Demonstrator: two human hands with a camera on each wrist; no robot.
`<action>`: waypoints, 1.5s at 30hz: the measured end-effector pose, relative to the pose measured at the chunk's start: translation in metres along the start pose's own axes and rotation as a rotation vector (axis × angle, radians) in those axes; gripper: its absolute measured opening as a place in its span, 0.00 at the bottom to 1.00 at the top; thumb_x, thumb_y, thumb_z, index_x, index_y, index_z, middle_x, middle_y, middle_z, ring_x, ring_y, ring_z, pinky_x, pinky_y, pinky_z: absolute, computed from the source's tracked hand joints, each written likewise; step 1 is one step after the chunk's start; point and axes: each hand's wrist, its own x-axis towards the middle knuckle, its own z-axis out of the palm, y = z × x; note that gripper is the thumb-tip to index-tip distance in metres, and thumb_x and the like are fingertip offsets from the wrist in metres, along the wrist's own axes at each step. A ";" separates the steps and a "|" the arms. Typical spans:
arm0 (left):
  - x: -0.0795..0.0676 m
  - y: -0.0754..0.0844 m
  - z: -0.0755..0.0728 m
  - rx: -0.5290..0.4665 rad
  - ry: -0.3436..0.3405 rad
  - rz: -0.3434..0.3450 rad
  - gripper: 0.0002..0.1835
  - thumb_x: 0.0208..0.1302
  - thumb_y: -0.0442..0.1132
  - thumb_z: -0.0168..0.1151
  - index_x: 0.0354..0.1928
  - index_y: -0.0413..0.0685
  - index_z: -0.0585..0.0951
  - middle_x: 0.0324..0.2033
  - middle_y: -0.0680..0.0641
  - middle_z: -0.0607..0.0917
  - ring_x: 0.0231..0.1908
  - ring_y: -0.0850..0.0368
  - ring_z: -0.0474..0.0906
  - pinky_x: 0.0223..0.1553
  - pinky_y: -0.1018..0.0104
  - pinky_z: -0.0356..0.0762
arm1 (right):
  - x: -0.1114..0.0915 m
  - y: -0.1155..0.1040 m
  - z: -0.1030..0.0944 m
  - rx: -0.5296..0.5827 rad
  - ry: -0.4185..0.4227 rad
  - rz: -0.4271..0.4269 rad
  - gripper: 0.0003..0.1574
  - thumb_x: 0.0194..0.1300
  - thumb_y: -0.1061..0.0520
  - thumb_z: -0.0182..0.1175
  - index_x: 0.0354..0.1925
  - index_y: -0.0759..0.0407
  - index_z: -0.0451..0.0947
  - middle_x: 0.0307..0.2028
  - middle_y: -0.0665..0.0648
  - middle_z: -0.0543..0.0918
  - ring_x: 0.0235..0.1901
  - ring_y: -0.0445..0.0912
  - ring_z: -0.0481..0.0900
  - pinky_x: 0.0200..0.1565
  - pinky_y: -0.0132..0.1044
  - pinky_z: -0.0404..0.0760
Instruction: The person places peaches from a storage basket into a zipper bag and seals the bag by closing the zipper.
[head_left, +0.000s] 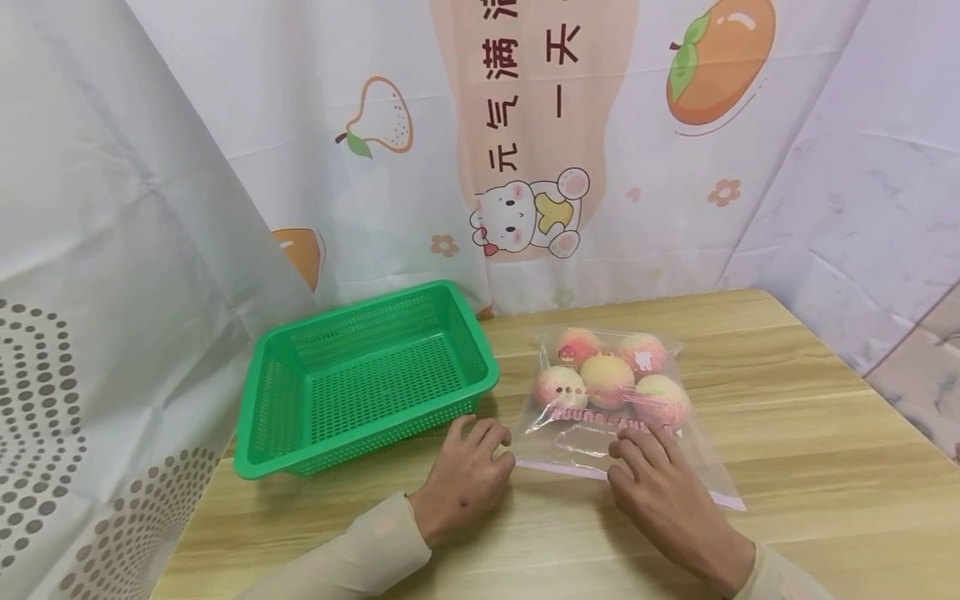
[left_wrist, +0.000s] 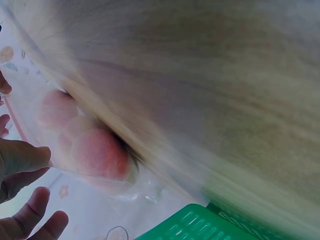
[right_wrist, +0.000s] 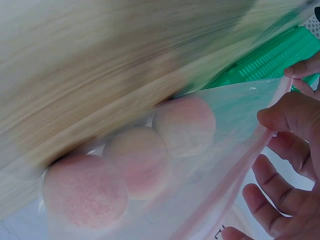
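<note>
A clear plastic zip bag (head_left: 551,437) with a pink closure strip lies on the table, its open-strip side toward me. Several pink-and-yellow peaches (head_left: 607,379) sit inside, at its far end. My left hand (head_left: 468,475) pinches the bag's near left corner between thumb and finger. Further right, my right hand (head_left: 667,500) holds the closure strip (right_wrist: 257,145) between thumb and index finger, with the other fingers loosely bent beside it. The right wrist view shows three of the peaches through the plastic.
A green plastic basket (head_left: 477,342) with slotted walls stands left of the bag, just beyond my left hand. Under everything is a wood-grain table (head_left: 810,400). Printed curtains (head_left: 405,200) hang behind it and along the sides.
</note>
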 end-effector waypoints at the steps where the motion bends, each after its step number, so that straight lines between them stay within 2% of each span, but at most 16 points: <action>1: 0.000 0.000 0.000 0.002 0.001 0.001 0.09 0.59 0.35 0.63 0.22 0.53 0.79 0.39 0.51 0.80 0.46 0.52 0.79 0.52 0.48 0.77 | 0.000 0.000 0.000 0.000 0.001 -0.001 0.25 0.73 0.60 0.30 0.22 0.60 0.68 0.37 0.59 0.78 0.42 0.58 0.76 0.53 0.56 0.74; 10: 0.005 0.003 0.003 -0.004 0.001 0.019 0.09 0.58 0.32 0.59 0.22 0.52 0.80 0.39 0.51 0.81 0.44 0.52 0.79 0.51 0.48 0.78 | -0.006 0.001 -0.002 -0.003 0.027 0.003 0.24 0.73 0.60 0.31 0.22 0.59 0.66 0.36 0.59 0.77 0.41 0.58 0.75 0.52 0.57 0.73; 14: 0.005 0.004 0.003 0.004 0.003 0.017 0.08 0.56 0.32 0.61 0.22 0.52 0.80 0.39 0.51 0.81 0.44 0.53 0.79 0.51 0.48 0.78 | -0.006 0.001 -0.002 0.003 0.042 -0.004 0.23 0.73 0.61 0.31 0.23 0.59 0.66 0.36 0.59 0.77 0.41 0.58 0.75 0.51 0.57 0.72; 20: 0.004 0.004 0.002 -0.007 0.015 0.005 0.08 0.56 0.33 0.62 0.21 0.52 0.79 0.39 0.51 0.81 0.44 0.53 0.79 0.52 0.48 0.77 | -0.006 0.001 -0.002 0.004 0.043 -0.001 0.24 0.72 0.61 0.31 0.22 0.59 0.66 0.36 0.59 0.77 0.41 0.58 0.75 0.50 0.57 0.72; 34: 0.002 0.003 -0.001 0.017 0.016 -0.006 0.10 0.59 0.34 0.57 0.21 0.52 0.79 0.38 0.51 0.80 0.43 0.53 0.78 0.52 0.50 0.76 | -0.005 0.001 -0.002 0.001 0.030 -0.011 0.24 0.72 0.60 0.31 0.22 0.60 0.66 0.36 0.58 0.76 0.42 0.58 0.75 0.52 0.57 0.72; 45: 0.000 0.001 -0.004 0.020 0.003 -0.015 0.09 0.59 0.34 0.59 0.22 0.52 0.79 0.39 0.51 0.80 0.44 0.53 0.78 0.52 0.49 0.76 | -0.003 0.002 -0.002 0.006 0.038 -0.021 0.24 0.73 0.60 0.30 0.23 0.60 0.66 0.36 0.59 0.77 0.42 0.59 0.76 0.52 0.57 0.72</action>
